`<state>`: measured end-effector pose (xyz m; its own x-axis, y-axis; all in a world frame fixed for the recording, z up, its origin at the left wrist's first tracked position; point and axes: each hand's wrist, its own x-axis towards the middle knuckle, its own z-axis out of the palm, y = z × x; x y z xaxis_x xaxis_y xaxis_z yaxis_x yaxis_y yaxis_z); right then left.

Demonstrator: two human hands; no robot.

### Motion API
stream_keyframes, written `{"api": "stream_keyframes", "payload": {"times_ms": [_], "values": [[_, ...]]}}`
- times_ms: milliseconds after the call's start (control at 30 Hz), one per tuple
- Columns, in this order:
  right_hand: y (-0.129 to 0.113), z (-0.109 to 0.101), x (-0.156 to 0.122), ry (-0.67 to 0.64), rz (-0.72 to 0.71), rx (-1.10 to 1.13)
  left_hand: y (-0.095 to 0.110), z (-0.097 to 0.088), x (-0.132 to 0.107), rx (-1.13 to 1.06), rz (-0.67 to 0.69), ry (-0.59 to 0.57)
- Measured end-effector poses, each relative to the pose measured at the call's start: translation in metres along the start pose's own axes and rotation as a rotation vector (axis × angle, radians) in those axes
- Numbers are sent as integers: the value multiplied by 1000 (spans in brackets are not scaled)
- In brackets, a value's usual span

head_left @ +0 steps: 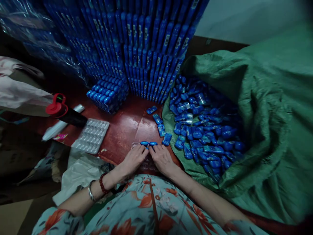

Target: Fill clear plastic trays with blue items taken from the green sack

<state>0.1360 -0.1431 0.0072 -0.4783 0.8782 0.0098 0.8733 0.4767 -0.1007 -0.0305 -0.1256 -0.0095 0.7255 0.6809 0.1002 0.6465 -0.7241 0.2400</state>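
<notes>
At the red table's near edge, my left hand (137, 156) is closed on a small rounded blue packet (144, 143). Close beside it, my right hand (161, 157) grips another blue packet (153, 143). Both packets stand on edge at the far side of a clear plastic tray (147, 165), which my hands partly cover. My fingertips are bent down and partly hidden. Just beyond my right hand lie several loose blue packets (167, 139).
A green woven sack (264, 98) full of loose blue packets (195, 130) lies open at right. Tall stacks of blue packets (146, 49) rise behind. A smaller stack (107, 93), an moulded clear tray (91, 135) and a red-lidded bottle (66, 112) stand at left.
</notes>
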Motion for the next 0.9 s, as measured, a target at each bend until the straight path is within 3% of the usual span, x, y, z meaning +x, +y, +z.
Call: {"api": "stream_keyframes", "payload": {"times_ms": [100, 233, 333, 433, 533, 633, 700, 767, 900], "values": [[4, 5, -4, 52, 14, -5, -1, 1, 0, 23, -43, 26], [17, 5, -22, 219, 103, 85, -11, -13, 1, -5, -124, 212], [38, 2, -30, 270, 236, 104, -23, -29, 25, -199, -185, 279], [60, 1, -22, 125, 233, 18, -35, -33, 76, -361, -176, 155], [77, 4, -8, -18, 146, -87, -38, -22, 132, -221, -51, -118], [87, 3, -4, -56, 156, -112, -34, -5, 168, -83, 113, -314], [92, 1, -12, -15, 208, -36, -36, 4, 178, -79, 146, -340], [93, -2, -27, 109, 308, 151, -43, 10, 177, -98, 134, -337], [73, -5, -54, 356, 558, 618, -66, 6, 153, -143, 89, -318]]}}
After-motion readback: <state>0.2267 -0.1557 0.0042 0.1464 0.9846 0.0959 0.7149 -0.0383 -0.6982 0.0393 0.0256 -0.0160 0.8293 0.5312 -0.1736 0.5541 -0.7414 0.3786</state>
